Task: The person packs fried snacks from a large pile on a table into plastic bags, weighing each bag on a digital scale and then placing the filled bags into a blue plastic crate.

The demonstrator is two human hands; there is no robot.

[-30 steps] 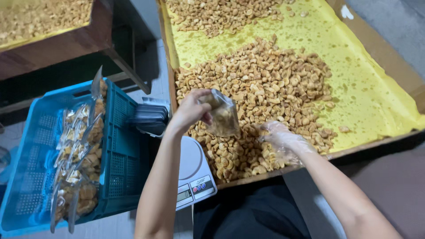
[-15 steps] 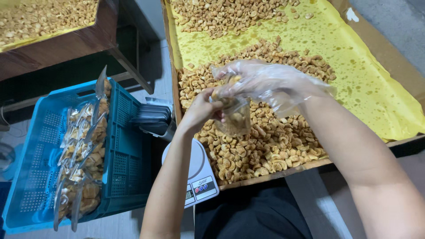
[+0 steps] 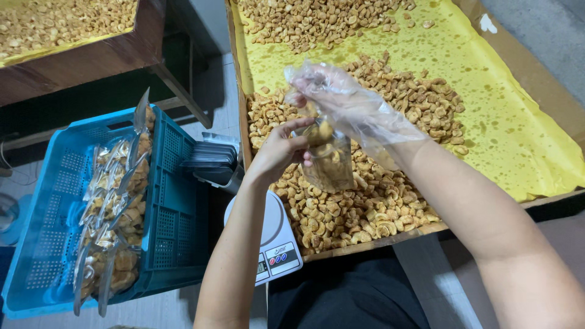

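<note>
My left hand [image 3: 280,146] grips the mouth of a small clear plastic bag [image 3: 329,161] partly filled with golden fried snack pieces, held over the tray. My right hand [image 3: 332,97], in a loose clear plastic glove, is bunched just above the bag's opening with snack pieces between its fingers. Beneath both hands a heap of the same snack pieces [image 3: 365,201] lies on yellow oil-spotted paper [image 3: 506,122] inside a wooden-edged tray [image 3: 378,239].
A white digital kitchen scale [image 3: 268,237] stands at the tray's near left corner. A blue plastic crate [image 3: 177,201] at left holds several filled clear bags [image 3: 116,207]. A stack of dark trays [image 3: 213,161] sits behind the scale. Another snack tray [image 3: 61,24] is top left.
My right hand rose from the snack heap at the tray's near edge to the bag's mouth. The bag and left hand lifted slightly and stayed over the heap.
</note>
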